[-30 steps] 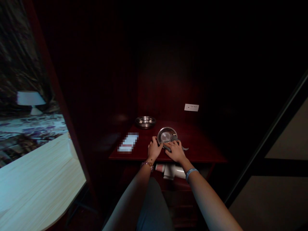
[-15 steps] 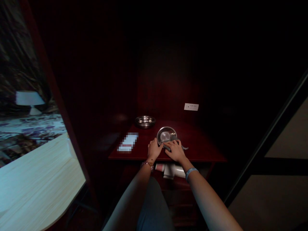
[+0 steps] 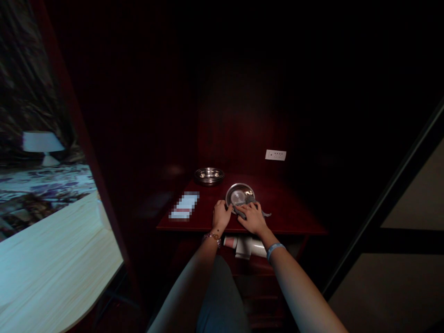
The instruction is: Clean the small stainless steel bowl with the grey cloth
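Note:
A shiny metal bowl (image 3: 238, 194) is tilted on the dark red shelf (image 3: 291, 217), its inside facing me. At the bowl's lower left edge my left hand (image 3: 222, 215) grips the rim. My right hand (image 3: 252, 218) is closed on a grey cloth (image 3: 249, 199) and presses it against the bowl's lower right rim. A loose end of the cloth trails to the right of that hand. Behind and to the left stands a stack of metal bowls (image 3: 209, 175).
A blurred-out white and red item (image 3: 185, 206) lies on the shelf's left. Paper cups (image 3: 231, 241) and a white roll (image 3: 258, 247) are below the shelf. A socket (image 3: 275, 155) is on the back wall. At left are a pale wooden table (image 3: 58, 263) and a lamp (image 3: 43, 142).
My left hand has shifted very slightly left and down along the bowl's rim. The right hand and the cloth stay almost where they were.

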Demonstrator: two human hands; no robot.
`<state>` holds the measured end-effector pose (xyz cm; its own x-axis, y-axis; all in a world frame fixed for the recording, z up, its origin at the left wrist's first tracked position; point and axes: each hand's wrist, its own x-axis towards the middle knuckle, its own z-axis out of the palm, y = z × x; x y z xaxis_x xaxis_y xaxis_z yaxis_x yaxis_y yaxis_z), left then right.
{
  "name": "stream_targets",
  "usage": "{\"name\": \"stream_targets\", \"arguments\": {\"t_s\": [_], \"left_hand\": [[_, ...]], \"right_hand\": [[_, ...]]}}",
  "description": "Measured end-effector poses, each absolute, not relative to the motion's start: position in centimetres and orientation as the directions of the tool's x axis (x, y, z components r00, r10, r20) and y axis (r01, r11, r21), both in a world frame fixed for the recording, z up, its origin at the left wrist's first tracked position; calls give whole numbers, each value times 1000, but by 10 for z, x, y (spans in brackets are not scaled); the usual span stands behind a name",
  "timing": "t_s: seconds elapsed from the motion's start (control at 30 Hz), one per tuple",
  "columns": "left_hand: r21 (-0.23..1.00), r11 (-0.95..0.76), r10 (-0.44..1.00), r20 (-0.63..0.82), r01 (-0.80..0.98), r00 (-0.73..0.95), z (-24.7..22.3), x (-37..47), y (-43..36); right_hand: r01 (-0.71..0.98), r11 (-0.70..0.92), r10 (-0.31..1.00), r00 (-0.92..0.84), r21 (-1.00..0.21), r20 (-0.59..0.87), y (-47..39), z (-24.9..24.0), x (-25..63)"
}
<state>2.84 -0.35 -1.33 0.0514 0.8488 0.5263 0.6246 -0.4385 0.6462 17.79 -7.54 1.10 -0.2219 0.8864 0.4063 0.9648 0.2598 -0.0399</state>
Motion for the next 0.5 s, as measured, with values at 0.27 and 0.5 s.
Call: {"name": "stream_targets", "arguments": {"t_s": [0.27, 0.5], "left_hand": [[630, -475, 826, 560, 614, 63, -14, 27, -5], [607, -462, 852, 505, 647, 135, -15, 27, -4]], "right_hand": [[964, 262, 890, -222, -50, 398, -77, 13, 178], [964, 261, 889, -220, -48, 402, -77, 13, 178]]}}
